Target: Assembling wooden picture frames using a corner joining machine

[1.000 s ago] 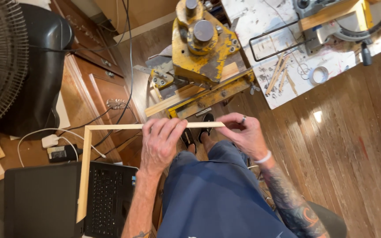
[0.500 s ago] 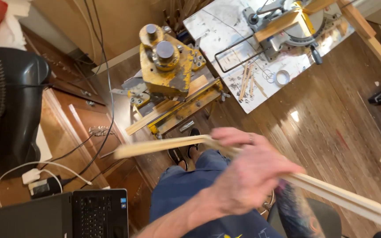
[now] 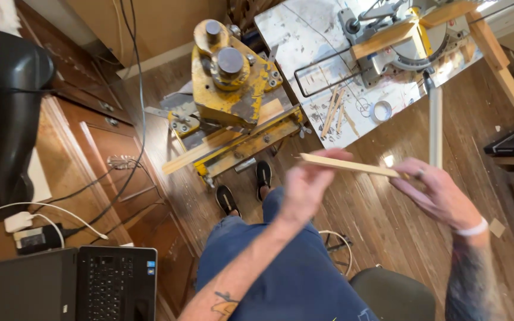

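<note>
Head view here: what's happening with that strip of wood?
A seated person holds a thin light wooden strip between both hands, above the lap. The left hand pinches one end, and the right hand supports the other. The strip lies roughly level over the wooden floor. Ahead stand a yellow machine and a miter saw on a metal-topped table. A laptop sits at the lower left.
</note>
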